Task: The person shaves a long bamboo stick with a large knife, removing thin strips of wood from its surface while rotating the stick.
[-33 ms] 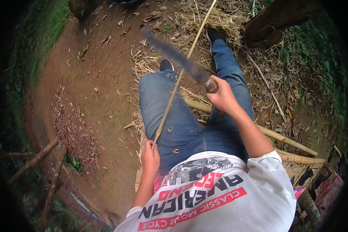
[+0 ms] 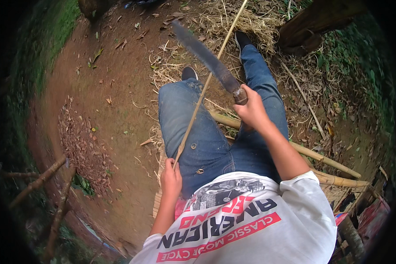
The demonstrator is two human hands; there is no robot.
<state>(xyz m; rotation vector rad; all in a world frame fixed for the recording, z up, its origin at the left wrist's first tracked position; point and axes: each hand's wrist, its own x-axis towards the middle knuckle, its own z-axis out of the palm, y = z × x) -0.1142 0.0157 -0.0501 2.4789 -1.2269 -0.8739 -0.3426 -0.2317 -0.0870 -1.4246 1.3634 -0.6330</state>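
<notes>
A long, thin bamboo strip (image 2: 191, 122) slants from my left thigh up to the far edge of the view. My left hand (image 2: 170, 178) is closed round its near end beside my hip. Over my right thigh, my right hand (image 2: 252, 109) grips the wooden handle of a machete (image 2: 205, 57). The dark, broad blade points to the far left and crosses above the strip between my knees. Whether blade and strip touch there I cannot tell.
Pale shavings (image 2: 259, 24) lie heaped around my feet. A bamboo pole (image 2: 325, 157) runs beside the slatted bamboo seat (image 2: 343, 193) at my right. A thick wooden post (image 2: 310, 28) stands at the far right. Dry leaves (image 2: 90, 149) and crossed sticks (image 2: 44, 180) are on the left.
The machete's tip has swung slightly away from me and to the right, with my right hand nearly in place. My left hand and the bamboo strip look unmoved.
</notes>
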